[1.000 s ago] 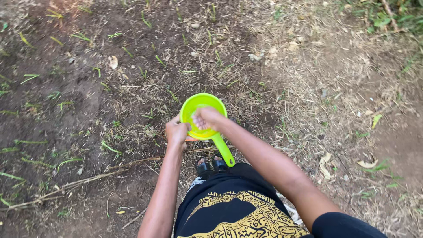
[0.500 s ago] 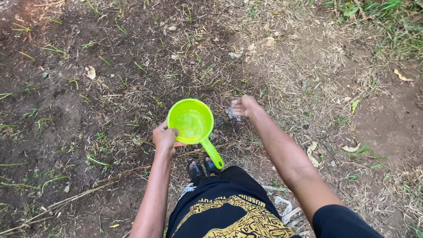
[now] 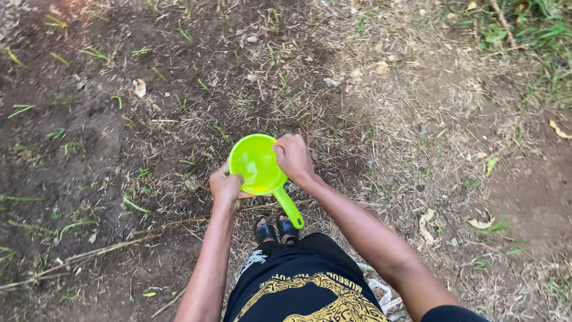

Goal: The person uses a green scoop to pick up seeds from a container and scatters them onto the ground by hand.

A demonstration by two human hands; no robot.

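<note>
A lime-green plastic scoop (image 3: 255, 170) with a long handle (image 3: 291, 210) hangs over the bare ground in front of me, handle pointing back at my legs. My left hand (image 3: 224, 186) grips the scoop's left rim. My right hand (image 3: 293, 156) is at the right rim, back of the hand up, with its fingers curled down into the bowl; the fingertips are hidden. The inside of the bowl looks wet and shiny. A small orange edge (image 3: 245, 195) shows just under my left hand.
Dark soil with sparse grass blades lies to the left, dry straw-covered ground (image 3: 429, 107) to the right. A long dry stick (image 3: 101, 247) runs across the lower left. My black sandals (image 3: 275, 229) stand below the scoop. Green weeds (image 3: 524, 30) grow at the top right.
My right hand, stretched out to the right of the scoop half a second ago, has come back to the scoop's rim. The left hand still holds the scoop.
</note>
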